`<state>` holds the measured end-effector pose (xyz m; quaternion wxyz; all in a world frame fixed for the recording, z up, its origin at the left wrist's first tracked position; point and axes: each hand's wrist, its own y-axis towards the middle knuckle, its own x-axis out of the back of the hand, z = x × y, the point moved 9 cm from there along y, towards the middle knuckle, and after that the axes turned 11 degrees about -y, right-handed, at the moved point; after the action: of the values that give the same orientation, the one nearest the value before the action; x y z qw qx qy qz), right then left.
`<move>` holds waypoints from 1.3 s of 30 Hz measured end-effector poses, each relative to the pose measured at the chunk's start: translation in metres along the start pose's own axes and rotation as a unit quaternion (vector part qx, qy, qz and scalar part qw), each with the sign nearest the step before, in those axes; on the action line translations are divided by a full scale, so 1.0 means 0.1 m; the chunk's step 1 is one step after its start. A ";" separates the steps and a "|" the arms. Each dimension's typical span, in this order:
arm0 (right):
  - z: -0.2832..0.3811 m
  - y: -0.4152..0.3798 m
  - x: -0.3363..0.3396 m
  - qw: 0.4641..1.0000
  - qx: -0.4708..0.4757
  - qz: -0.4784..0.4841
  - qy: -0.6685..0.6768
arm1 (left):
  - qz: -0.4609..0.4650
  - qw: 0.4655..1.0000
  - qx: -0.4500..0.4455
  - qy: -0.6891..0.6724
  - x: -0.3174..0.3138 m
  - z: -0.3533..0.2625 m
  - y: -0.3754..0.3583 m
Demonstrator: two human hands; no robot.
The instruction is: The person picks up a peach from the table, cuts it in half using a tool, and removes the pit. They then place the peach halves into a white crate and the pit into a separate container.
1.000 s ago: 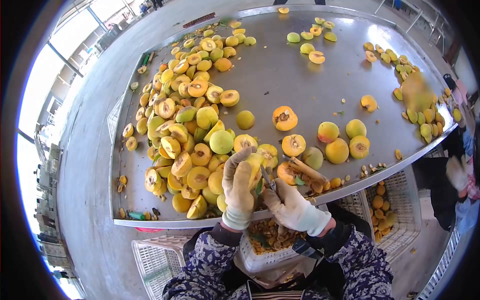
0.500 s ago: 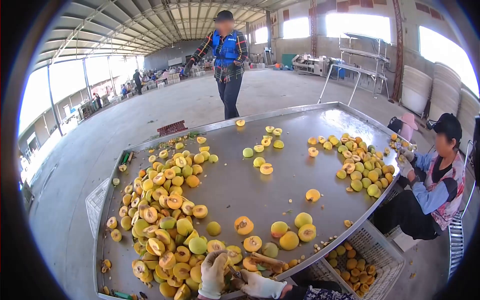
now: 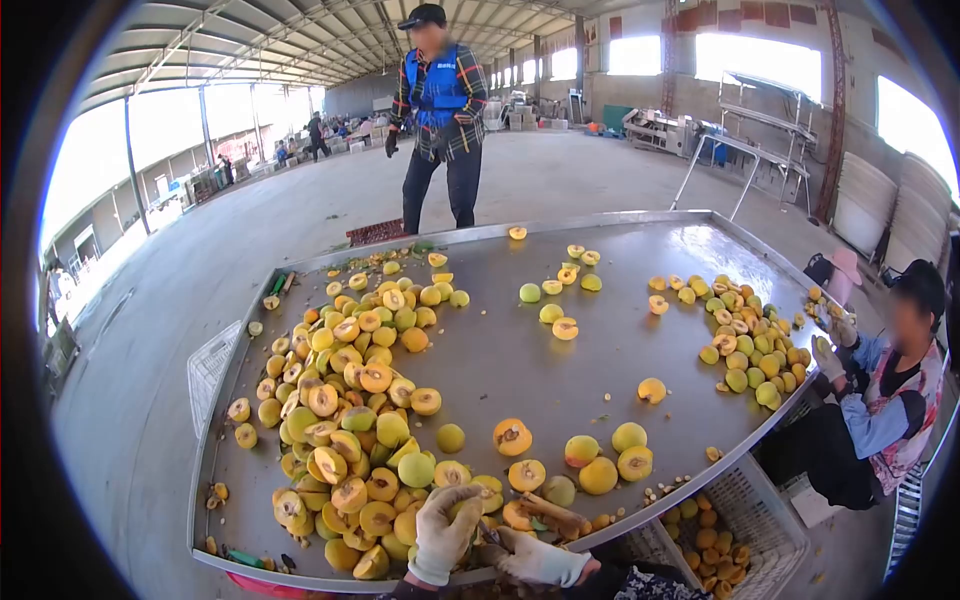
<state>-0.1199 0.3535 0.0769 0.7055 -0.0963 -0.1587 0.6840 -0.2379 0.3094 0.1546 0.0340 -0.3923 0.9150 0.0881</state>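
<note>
A large hall with a trussed metal roof (image 3: 290, 50) is seen around a wide, raised-rimmed metal table (image 3: 560, 390). Beyond the table's far edge, a person in a blue vest (image 3: 440, 105) is seen standing. By the table's right edge, a person in a dark cap (image 3: 890, 425) is seated, with gloved hands held at the rim. Over the table's left part, a large heap of yellow and green fruit (image 3: 350, 410) is spread, whole pieces mixed with halves whose brown centres are exposed. Under the table's near right edge, a plastic crate (image 3: 785, 520) is placed, with fruit held in it. On the table's right part, a smaller heap of fruit (image 3: 745, 340) is gathered. At the table's near edge, beside the large heap, the left hand (image 3: 447, 533) is held raised in a pale glove, its fingers curled inward; whether a fruit is gripped cannot be told. Just beside it, the gloved right hand (image 3: 540, 560) is held low at the same edge, its fingers drawn together in a pinch. Near it on the table, a brown stick (image 3: 555, 515) is laid among loose fruit. A thin dark tool (image 3: 488, 533), partly hidden, is pinched by the right hand. Along the table's near right rim, small pits (image 3: 670, 487) are scattered.
</note>
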 end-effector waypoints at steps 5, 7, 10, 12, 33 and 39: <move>0.32 -0.14 0.04 0.869 0.238 -0.164 -0.402 | 0.002 0.988 0.136 -0.079 0.01 0.23 -0.05; 0.27 -0.13 0.10 0.952 0.110 -0.138 -0.249 | -0.002 0.958 0.237 -0.162 0.00 0.33 -0.08; 0.17 -0.08 0.06 0.964 0.042 -0.100 -0.244 | 0.000 0.958 0.229 -0.174 0.04 0.47 -0.05; 0.19 -0.07 0.13 0.969 0.040 -0.117 -0.216 | -0.009 0.959 0.224 -0.175 -0.02 0.43 -0.04; 0.38 -0.15 0.14 0.999 -0.023 -0.031 -0.024 | -0.113 0.970 -0.123 -0.175 0.06 0.16 -0.25; 0.50 -0.17 0.24 0.940 0.120 -0.217 -0.235 | -0.107 0.954 -0.071 -0.270 -0.01 0.21 -0.20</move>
<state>-0.1216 0.3727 0.1317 0.7857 0.1893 -0.2535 0.5315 -0.2228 0.3003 0.1308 0.2608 -0.4514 0.8157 0.2507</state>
